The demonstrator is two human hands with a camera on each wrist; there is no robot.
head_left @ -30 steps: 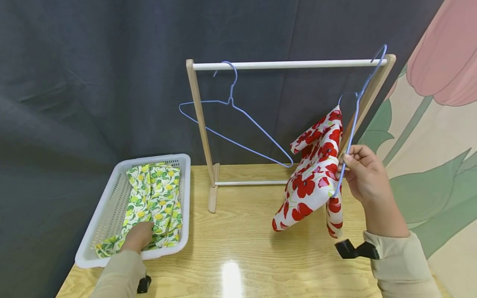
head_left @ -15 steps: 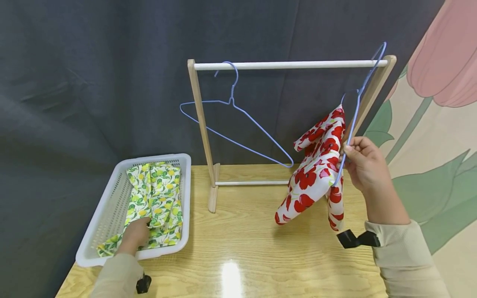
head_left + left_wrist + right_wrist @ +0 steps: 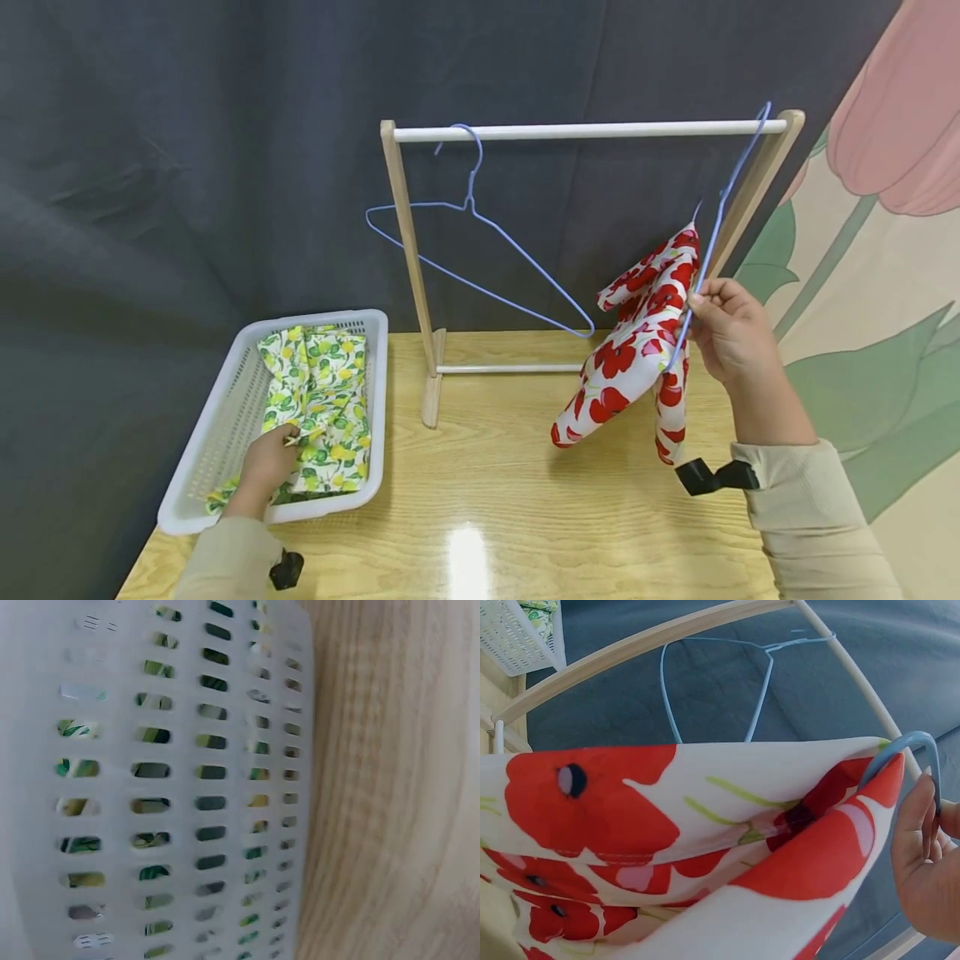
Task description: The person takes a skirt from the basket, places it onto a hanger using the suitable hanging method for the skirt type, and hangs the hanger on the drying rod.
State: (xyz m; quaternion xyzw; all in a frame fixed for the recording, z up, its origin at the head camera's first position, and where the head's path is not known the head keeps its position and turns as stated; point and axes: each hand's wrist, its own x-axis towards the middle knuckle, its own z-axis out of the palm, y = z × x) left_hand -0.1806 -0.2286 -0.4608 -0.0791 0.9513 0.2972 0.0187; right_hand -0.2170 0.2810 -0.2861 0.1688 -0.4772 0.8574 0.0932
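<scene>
In the head view my right hand (image 3: pixel 733 333) pinches the lower end of a blue wire hanger (image 3: pixel 722 218) between thumb and fingers. A white garment with red flowers (image 3: pixel 626 358) hangs slanted from this hanger, with a sleeve dangling. The right wrist view has the hanger's bent end (image 3: pixel 915 739) coming out of the garment (image 3: pixel 592 799) beside the fingers. The hanger's hook overlaps the rod's right end; contact cannot be told. My left hand (image 3: pixel 268 462) pinches a fold of the lemon-print garment (image 3: pixel 330 400) inside the white basket (image 3: pixel 210 417). The left wrist view shows only the basket wall (image 3: pixel 180 787).
A small rack with a white rod (image 3: pixel 585 131) and wooden posts stands on the wooden table (image 3: pixel 480 492). A bare blue hanger (image 3: pixel 480 287) hangs at its left end. A dark curtain (image 3: pixel 300 167) lies behind, and a flower-painted wall (image 3: pixel 885 333) at the right.
My left hand has moved slightly up and left, raising a fold of the lemon-print garment. My right hand rose a little; the held hanger's hook then sank leftward.
</scene>
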